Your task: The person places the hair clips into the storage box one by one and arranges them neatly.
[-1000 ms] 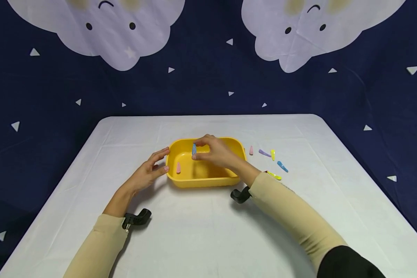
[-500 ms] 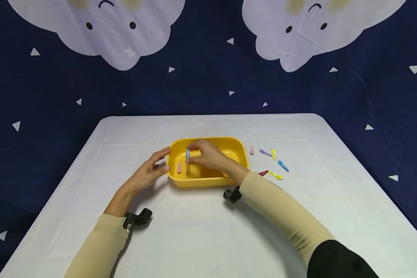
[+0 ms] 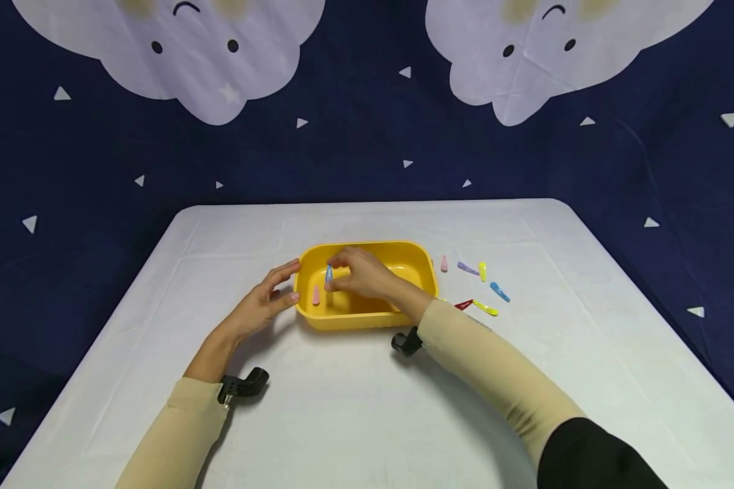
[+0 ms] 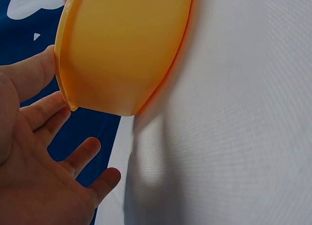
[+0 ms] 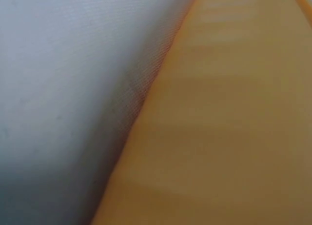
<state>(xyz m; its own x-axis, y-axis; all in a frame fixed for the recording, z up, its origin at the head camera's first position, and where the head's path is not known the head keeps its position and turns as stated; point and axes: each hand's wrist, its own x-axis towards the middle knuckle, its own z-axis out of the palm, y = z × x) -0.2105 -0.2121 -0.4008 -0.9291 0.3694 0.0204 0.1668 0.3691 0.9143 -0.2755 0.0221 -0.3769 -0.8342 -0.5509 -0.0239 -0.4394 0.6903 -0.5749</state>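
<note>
A yellow plastic basin (image 3: pixel 367 320) stands on the table, a pink hair clip (image 3: pixel 316 295) lying in its left part. Over the inside of the basin my right hand (image 3: pixel 367 274) pinches a blue hair clip (image 3: pixel 328 274) upright between thumb and fingers, just right of the pink one. My left hand (image 3: pixel 258 304) touches the basin's left end at the rim with thumb and fingertips. In the left wrist view, the fingers of this hand (image 4: pixel 44 152) are spread and rather straight. The right wrist view holds only the basin's outer wall (image 5: pixel 219 117) and white cloth; the right hand is hidden there.
Right of the basin lie several more hair clips: a pink one (image 3: pixel 444 264), a purple one (image 3: pixel 467 268), a yellow one (image 3: pixel 482 272), a blue one (image 3: pixel 499 292), a red one (image 3: pixel 463 305) and another yellow one (image 3: pixel 486 308). White cloth (image 3: pixel 342 407) covers the table.
My right hand has moved left and slightly down inside the basin with the blue hair clip, close to the pink one. The red clip has come into view. My left hand stays at the rim.
</note>
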